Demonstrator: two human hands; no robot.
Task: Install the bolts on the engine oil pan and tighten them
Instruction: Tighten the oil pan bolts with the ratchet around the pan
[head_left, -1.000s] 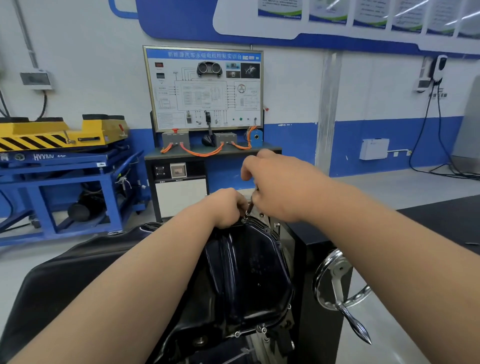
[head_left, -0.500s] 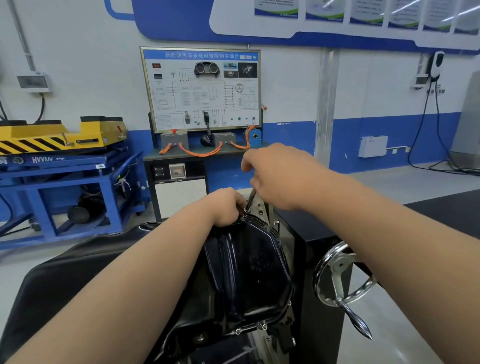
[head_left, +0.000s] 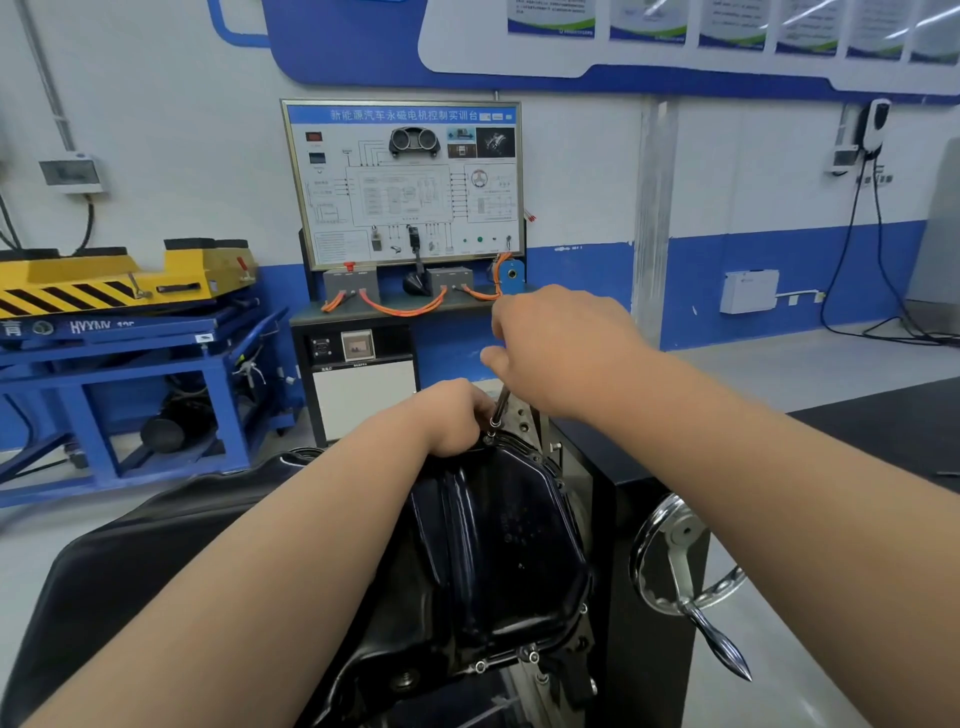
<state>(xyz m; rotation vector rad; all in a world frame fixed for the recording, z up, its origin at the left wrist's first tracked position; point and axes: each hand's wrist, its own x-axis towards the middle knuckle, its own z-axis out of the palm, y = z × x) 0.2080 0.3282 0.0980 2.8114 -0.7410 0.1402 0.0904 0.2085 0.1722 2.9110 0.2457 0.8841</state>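
Workshop wall, white over a blue band, runs across the back. Against it stands a wiring training board (head_left: 402, 182) on a dark cabinet, with orange cables (head_left: 405, 309) looped along its shelf. At the left is a blue lift stand (head_left: 119, 364) with a yellow, hazard-striped top.

Nearer you, the black oil pan (head_left: 493, 545) sits on the engine in its stand, its glossy sump facing you. A chrome handwheel (head_left: 675, 556) juts out just to its right. A few bolts (head_left: 532, 657) show along the near flange.

Both of your forearms cross the frame and cover much of the pan's left side. The far flange is mostly hidden behind your hands.

Your right hand (head_left: 561, 348) is raised above the far rim, knuckles toward you, fingers wrapped round the top of a slim tool (head_left: 501, 405). Its handle is buried in the fist. The shaft slants down to a bolt (head_left: 488, 439) on the far rim.

Your left hand (head_left: 457, 415) is at that same corner, just beside the tool tip, fingers curled over the far side. You cannot tell from here whether they pinch anything.
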